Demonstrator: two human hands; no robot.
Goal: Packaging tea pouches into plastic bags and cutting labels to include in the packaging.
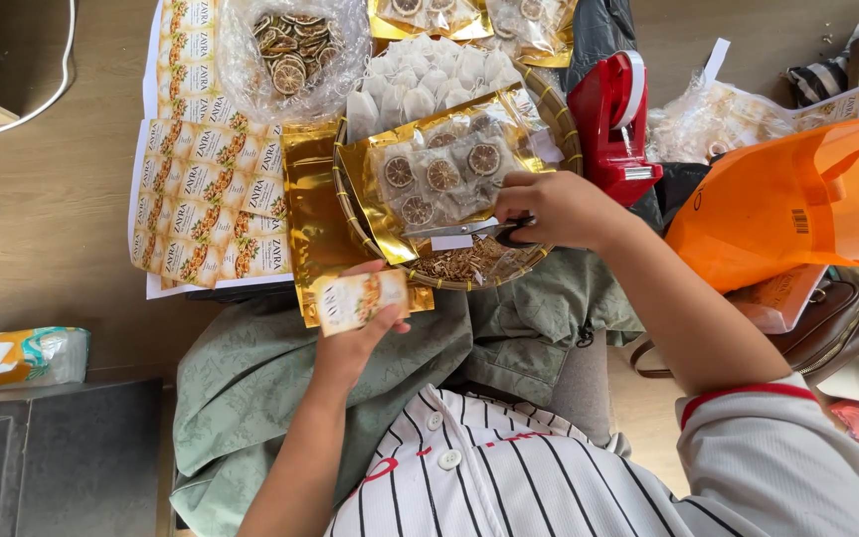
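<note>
left hand (pixel 355 343): fingers closed on a small printed label sticker (pixel 360 298), held flat just below the basket rim, at 7 o'clock from the basket centre.
right hand (pixel 559 209): closed around scissors (pixel 469 231), blades pointing to 9 o'clock, lying across the basket's lower half.
woven basket (pixel 559 114): round, on the lap; holds white tea bags (pixel 429 75) at 12 o'clock and loose shreds at 6 o'clock.
gold pouch (pixel 444 169): clear front showing dried citrus slices, lies tilted on the basket, just above the scissor blades.
empty gold pouches (pixel 312 209): stacked at 9 o'clock of the basket, under its rim.
label sheets (pixel 206 169): further out at 9 o'clock, on the floor.
clear bag of dried slices (pixel 290 45): 11 o'clock.
red tape dispenser (pixel 613 119): 3 o'clock, just beside the basket.
orange plastic bag (pixel 797 199): far 3 o'clock.
</note>
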